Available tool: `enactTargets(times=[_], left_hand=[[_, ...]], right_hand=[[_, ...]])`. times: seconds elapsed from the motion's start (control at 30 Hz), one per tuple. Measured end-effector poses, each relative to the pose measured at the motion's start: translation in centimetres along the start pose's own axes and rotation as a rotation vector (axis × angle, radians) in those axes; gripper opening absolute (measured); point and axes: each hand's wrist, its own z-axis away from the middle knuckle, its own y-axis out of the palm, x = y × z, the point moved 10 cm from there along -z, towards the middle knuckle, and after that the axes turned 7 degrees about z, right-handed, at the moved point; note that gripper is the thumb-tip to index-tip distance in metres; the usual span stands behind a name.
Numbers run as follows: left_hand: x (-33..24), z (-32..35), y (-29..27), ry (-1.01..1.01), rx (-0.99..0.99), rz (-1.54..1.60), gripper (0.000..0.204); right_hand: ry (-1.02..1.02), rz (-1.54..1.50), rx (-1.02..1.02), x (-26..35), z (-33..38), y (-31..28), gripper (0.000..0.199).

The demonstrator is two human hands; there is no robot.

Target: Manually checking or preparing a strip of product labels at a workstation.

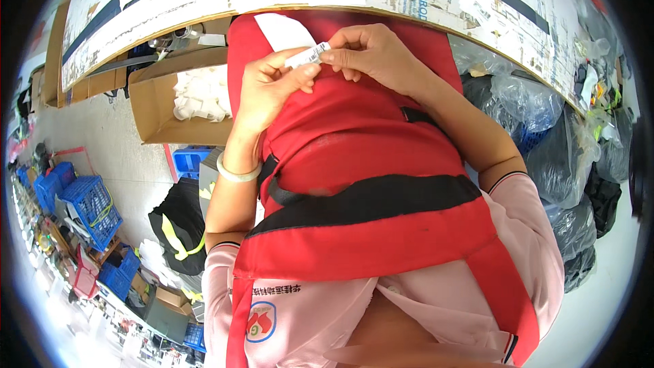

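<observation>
Okay, I'm seeing both hands working on one small white label [308, 56], out in front of the red apron [354, 136], just short of the bench edge [320, 9]. For doing this well, I'd be keeping the pinch light and on the ends only, holding the strip flat, and letting one hand be steadying while the other is doing the fine work. Pulling both ends at once could be creasing it, I'd guess.

Hands: the left hand [264, 88] is pinching the left end between thumb and fingers, nearly closed. The right hand [371, 54] is gripping the right end with thumb and forefinger, its other fingers curling under. So they're close together, both clamped on the label, with its printed face showing between them.

A larger white piece [281, 29] is lying just behind, over the red cloth (I can't tell whether it's joining the label). Off to the left, an open cardboard box [153, 105] is holding more white pieces [201, 95].
</observation>
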Motion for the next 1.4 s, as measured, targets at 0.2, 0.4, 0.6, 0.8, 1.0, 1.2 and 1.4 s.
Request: enactTargets(times=[0.2, 0.4, 0.6, 0.8, 1.0, 1.2, 1.4], left_hand=[[0.7, 0.1, -1.1, -0.038, -0.049, -0.072, 0.013], [1.7, -0.3, -1.3, -0.075, -0.01, -0.068, 0.017], [1.8, -0.3, -2.1, -0.054, -0.034, 0.044, 0.042], [1.4, -0.5, -3.3, -0.048, -0.099, -0.034, 0.043], [0.9, -0.7, -3.5, -0.029, -0.129, -0.081, 0.041], [0.9, -1.0, -3.3, -0.036, -0.131, -0.085, 0.039], [1.3, -1.0, -3.4, -0.05, -0.13, -0.073, 0.037]], right_hand=[[-0.15, 0.143, -0.102, 1.7, -0.4, -0.1, 0.014], [-0.354, 0.355, -0.208, 3.2, -0.2, -1.2, 0.01], [-0.106, 0.152, -0.307, 1.3, -1.4, -6.3, 0.014], [-0.079, 0.16, -0.342, 1.0, -3.0, -9.0, 0.02], [-0.023, 0.152, -0.378, 1.2, -3.9, -9.2, 0.02], [-0.068, 0.194, -0.364, 0.7, -4.3, -9.3, 0.02], [0.0, 0.108, -0.346, 0.9, -4.4, -9.2, 0.016]])
